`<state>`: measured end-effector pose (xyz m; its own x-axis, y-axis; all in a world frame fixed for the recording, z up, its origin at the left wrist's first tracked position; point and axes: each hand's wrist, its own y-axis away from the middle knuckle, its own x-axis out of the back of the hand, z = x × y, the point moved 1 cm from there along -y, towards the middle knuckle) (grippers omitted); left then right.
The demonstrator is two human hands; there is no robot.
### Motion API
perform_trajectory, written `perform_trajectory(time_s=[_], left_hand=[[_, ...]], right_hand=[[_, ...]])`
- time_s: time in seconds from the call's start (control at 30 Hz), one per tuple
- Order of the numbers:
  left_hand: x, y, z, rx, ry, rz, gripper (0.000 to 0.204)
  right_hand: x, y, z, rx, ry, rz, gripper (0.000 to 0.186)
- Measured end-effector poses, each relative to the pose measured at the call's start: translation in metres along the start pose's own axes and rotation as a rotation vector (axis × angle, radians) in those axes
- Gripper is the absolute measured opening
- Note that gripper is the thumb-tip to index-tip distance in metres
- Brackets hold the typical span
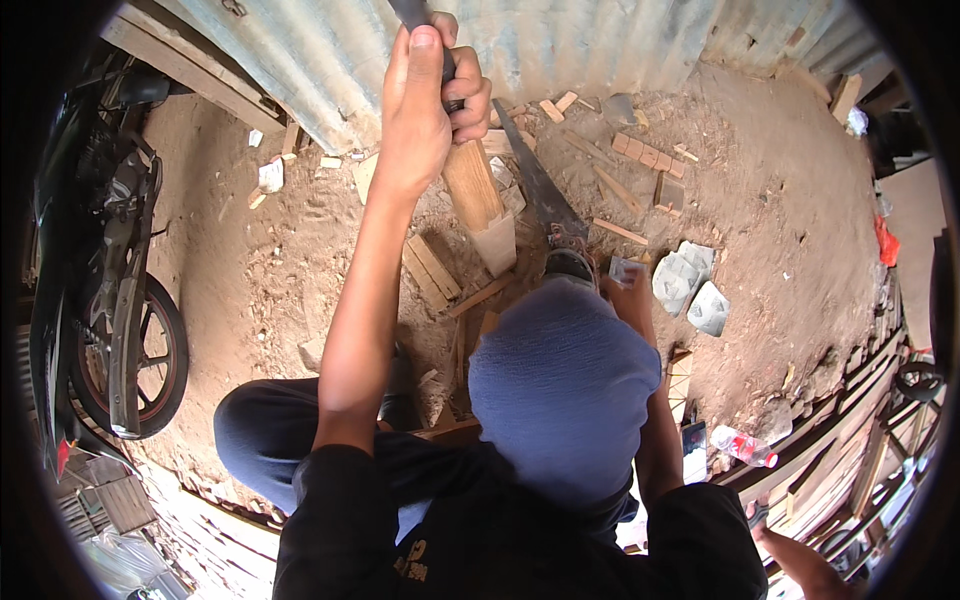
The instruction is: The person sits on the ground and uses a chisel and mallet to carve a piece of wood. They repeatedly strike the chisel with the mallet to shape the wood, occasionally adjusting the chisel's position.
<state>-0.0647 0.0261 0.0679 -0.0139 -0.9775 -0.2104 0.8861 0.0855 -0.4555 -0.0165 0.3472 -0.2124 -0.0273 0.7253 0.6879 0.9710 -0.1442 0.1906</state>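
Note:
My left hand (430,95) is raised at the top middle, its fingers wrapped round a dark rod-like tool (408,10) that runs out of the picture. Just beyond the wrist is a squared wooden block (473,188) with a pale lower end; whether the tool touches it I cannot tell. A dark tapered blade (540,180), like a handsaw's, lies to the right of the block. Its wide end meets a dark rounded piece beside my blue-clothed knee (565,350). My right hand (628,292) is low beyond that knee, fingers curled beside a small pale scrap (626,270); its grip is partly hidden.
Wood offcuts (430,270) and a row of small blocks (648,155) lie on dirt. Grey flat pieces (683,278) and a plastic bottle (745,445) are at right. A motorcycle (120,300) stands left; a corrugated metal wall (580,45) rises ahead. Another person's arm (795,560) shows lower right.

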Motion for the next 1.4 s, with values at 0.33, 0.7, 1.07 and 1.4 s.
perform_trajectory(time_s=[0.33, 0.7, 1.07, 1.4], left_hand=[[-0.002, 0.001, 0.001, 0.010, -0.052, 0.030, 0.047], [0.003, 0.002, 0.001, -0.050, 0.022, -0.061, 0.045], [0.003, 0.001, -0.002, -0.051, -0.006, -0.020, 0.044], [-0.010, 0.002, 0.001, 0.038, 0.134, -0.104, 0.042]], right_hand=[[-0.050, 0.062, 0.175, -0.194, 0.182, -0.525, 0.045], [-0.058, 0.007, 0.140, -0.390, -0.529, -0.703, 0.034], [-0.048, -0.020, 0.086, -0.746, -1.268, -0.525, 0.023], [0.122, 0.001, -0.099, -0.382, -0.611, -0.569, 0.022]])
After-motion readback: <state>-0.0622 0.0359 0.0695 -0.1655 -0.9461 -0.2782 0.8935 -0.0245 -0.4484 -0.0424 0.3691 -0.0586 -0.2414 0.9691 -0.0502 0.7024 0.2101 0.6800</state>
